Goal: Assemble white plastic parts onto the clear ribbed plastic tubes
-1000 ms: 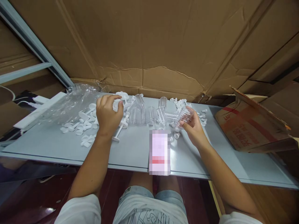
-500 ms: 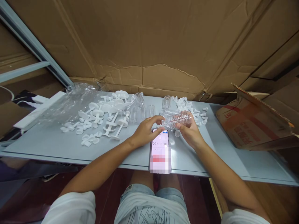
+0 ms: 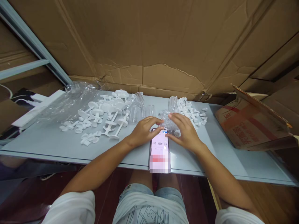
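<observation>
My left hand (image 3: 148, 129) has its thumb and forefinger at the near-left end of a clear ribbed plastic tube (image 3: 169, 125), apparently pinching it. Around the tube's other side, my right hand (image 3: 183, 129) has its thumb and fingers spread apart; part of the tube is hidden behind those fingers. Just below both hands lies a phone (image 3: 160, 144) showing a running timer. More clear ribbed tubes (image 3: 151, 110) are grouped behind the hands, one of them upright (image 3: 173, 102) near the small white parts.
White plungers with round discs (image 3: 114, 109) and small white pieces lie to the left, beside crumpled clear film (image 3: 77, 101) and a white power strip (image 3: 38, 109). Small white plastic parts (image 3: 187, 109) are heaped right. A cardboard box (image 3: 252, 123) stands at far right.
My right hand has opened its fingers from around the tube and turned slightly. A clear tube at the back has shifted right. The phone's timer has advanced.
</observation>
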Demonstrator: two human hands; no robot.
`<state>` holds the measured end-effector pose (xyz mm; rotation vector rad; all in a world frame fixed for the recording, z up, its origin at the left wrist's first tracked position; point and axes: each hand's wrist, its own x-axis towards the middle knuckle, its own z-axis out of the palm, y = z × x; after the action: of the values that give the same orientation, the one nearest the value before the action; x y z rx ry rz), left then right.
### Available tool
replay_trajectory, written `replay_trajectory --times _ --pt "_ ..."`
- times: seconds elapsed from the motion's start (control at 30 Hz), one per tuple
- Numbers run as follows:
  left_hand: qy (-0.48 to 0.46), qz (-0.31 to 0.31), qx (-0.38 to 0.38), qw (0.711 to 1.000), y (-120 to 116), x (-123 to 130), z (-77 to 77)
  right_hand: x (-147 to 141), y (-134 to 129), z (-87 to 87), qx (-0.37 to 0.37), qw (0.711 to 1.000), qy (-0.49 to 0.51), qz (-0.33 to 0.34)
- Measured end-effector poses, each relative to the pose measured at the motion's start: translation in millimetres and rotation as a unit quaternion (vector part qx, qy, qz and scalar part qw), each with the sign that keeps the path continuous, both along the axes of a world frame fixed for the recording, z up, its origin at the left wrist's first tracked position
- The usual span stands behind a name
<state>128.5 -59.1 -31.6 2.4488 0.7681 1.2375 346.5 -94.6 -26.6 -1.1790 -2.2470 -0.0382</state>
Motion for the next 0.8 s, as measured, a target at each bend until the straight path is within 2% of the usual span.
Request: replay_trajectory --times 0.13,0.27,0.37,0.43,0.5,0.6,0.7,0.8 --pt "0.016 -0.019 0.011 1.000 -1.1 3.1 0.0 3.0 0.3 4.2 -0.001 0.999 -0.044 -0.004" --pt "0.044 -0.002 0.003 0.999 -0.3 5.3 2.6 19.7 2.8 13.8 0.050 0.996 0.023 -0.076" --pt "0.153 -0.002 0.037 0.988 -1.9 14.2 7.4 30.8 5.2 19.1 0.071 0.983 0.095 -0.142" --pt "0.242 -0.021 0.085 0.966 -5.7 25.6 10.3 34.7 7.3 19.0 0.069 0.973 0.143 -0.166" --pt "0.310 -0.040 0.122 0.942 -11.0 39.8 11.0 36.4 9.9 16.1 0.061 0.966 0.183 -0.170" --pt "0.371 -0.043 0.128 0.919 -19.0 61.3 7.4 37.4 13.4 9.9 0.063 0.963 0.208 -0.162" --pt "0.399 -0.016 0.104 0.911 -22.8 77.5 1.2 38.6 15.7 5.6 0.068 0.964 0.213 -0.146" --pt "0.396 0.005 0.077 0.915 -21.5 87.1 -3.5 39.3 16.8 3.3 0.076 0.964 0.213 -0.141"
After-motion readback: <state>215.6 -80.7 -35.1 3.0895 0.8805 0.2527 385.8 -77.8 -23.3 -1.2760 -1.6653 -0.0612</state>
